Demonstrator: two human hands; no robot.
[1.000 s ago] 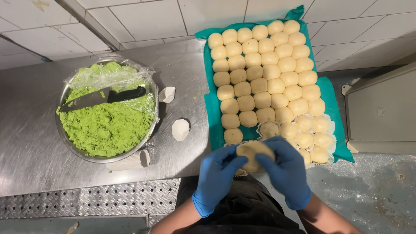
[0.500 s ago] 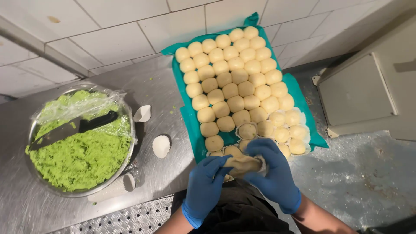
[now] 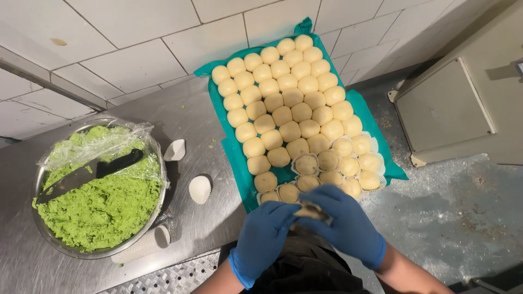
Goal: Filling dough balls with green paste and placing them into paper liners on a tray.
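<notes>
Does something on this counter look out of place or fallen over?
Yes. One paper cup beside the bowl lies tipped on its side, and a stack of cups lies flat below the bowl. Small crumbs are scattered near the tray.

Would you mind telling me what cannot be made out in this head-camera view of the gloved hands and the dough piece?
- Dough piece: mostly hidden by the left hand and right hand; any filling cannot be seen.
- Tray: near edge hidden behind both hands.
- Knife in the bowl: blade partly buried in green paste and under plastic film.
- Grey box: cut off by the right edge.
</notes>
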